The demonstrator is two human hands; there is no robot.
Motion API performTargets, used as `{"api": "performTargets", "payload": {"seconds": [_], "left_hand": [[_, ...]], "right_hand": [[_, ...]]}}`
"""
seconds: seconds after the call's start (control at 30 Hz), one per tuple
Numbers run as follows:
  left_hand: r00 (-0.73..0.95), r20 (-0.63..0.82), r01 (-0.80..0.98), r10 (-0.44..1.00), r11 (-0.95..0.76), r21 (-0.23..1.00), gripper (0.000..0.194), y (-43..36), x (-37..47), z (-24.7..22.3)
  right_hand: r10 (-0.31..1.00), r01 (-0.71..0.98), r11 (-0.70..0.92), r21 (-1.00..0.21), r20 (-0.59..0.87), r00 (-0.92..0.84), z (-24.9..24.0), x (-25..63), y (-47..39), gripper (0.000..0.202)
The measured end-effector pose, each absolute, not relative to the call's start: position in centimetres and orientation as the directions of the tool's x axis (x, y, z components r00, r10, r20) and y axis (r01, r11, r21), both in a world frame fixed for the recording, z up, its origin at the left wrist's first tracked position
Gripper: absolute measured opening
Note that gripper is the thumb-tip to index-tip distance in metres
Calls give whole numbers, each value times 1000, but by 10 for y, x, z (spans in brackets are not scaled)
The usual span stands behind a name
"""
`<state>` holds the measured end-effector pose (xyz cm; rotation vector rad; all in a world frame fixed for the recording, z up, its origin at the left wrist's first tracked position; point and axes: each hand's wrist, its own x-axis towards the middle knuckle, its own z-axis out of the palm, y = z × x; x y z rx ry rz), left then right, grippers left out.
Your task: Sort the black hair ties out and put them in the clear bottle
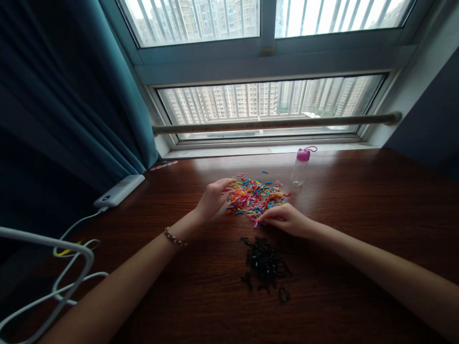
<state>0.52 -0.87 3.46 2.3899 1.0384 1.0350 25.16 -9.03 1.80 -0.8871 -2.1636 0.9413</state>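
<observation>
We record our left hand point(212, 198) at the left edge of a loose heap of small, multicoloured elastic bands point(253, 196), which lies on a dark reddish-brown wood-grain table point(186, 291). Its fingers reach over the heap's edge with a narrow gap by the thumb; we cannot tell whether they grip a band. Our right hand point(287, 220) comes in from the other side, low, at the heap's near edge. Its thumb and fingertips are drawn narrow at a bright pink elastic band point(256, 222); whether they close fully on it we cannot tell. Nearer to us, apart from the coloured heap, sits a pile of small black bands or clips point(266, 263) (too dark to separate piece from piece), with one black loop point(283, 294) just beside it. Beyond our right hand a clear bottle with a pink lid and loop point(300, 169) stands upright, near the heap's far right side. A braided bracelet point(175, 237) circles our left wrist. At the table's far left, by a blue curtain point(118, 105), lies a flat white plastic device point(119, 190) with a white cable point(81, 221) running from its near end. Behind the table we note a barred window point(272, 98) with a horizontal metal rail point(276, 125) across it
</observation>
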Motion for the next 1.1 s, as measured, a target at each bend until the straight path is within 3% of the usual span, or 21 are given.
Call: {"api": "performTargets", "payload": {"seconds": [0.1, 0.2, 0.27, 0.3, 0.37, 0.43, 0.47, 0.63, 0.8, 0.87, 0.93, 1.03, 1.1], "left_hand": [[390, 518, 679, 761, -618, 396, 37, -22, 2, 26], [249, 443, 854, 861, -411, 319, 73, -36, -7, 8], [243, 328, 880, 913, -350, 321, 95, -42, -16, -6], [271, 272, 875, 923, -354, 330, 100, -42, -20, -12], [325, 194, 853, 925, -376, 362, 103, -39, -23, -20], [353, 186, 822, 917, -399, 406, 102, -33, -19, -21], [359, 200, 803, 912, -411, 431, 100, -28, -14, -19], [366, 245, 703, 898, -439, 560, 81, -3, 22, -4], [325, 373, 574, 869, -495, 653, 49, 14, 35, 8], [304, 433, 503, 848, -529, 684, 41, 12, 30, 14], [284, 474, 444, 834, -552, 706, 36, 3, 23, 22], [258, 462, 418, 849, -529, 738, 28, -19, 9, 33], [246, 431, 436, 868, -496, 751, 24, -33, 2, 38]], "right_hand": [[826, 334, 498, -801, 321, -463, 18, 252, -67, 24], [872, 383, 478, -790, 375, -314, 21, 259, -50, 26], [856, 484, 516, -707, 429, -288, 20, 266, -47, 29], [846, 553, 531, -642, 442, -299, 18, 270, -48, 36], [848, 692, 516, -505, 414, -330, 11, 275, -50, 68], [884, 788, 452, -418, 330, -332, 1, 276, -52, 97], [898, 812, 427, -399, 291, -329, -3, 275, -51, 101], [883, 776, 464, -427, 292, -368, -13, 261, -23, 84], [871, 564, 488, -666, 415, -264, 13, 261, 12, 46], [845, 470, 530, -706, 487, -221, 33, 268, 11, 36], [794, 472, 584, -660, 584, -166, 57, 277, 1, 28], [626, 701, 544, -460, 779, 25, 90, 296, -21, 23], [523, 830, 453, -326, 851, 48, 103, 312, -28, 22]]}}
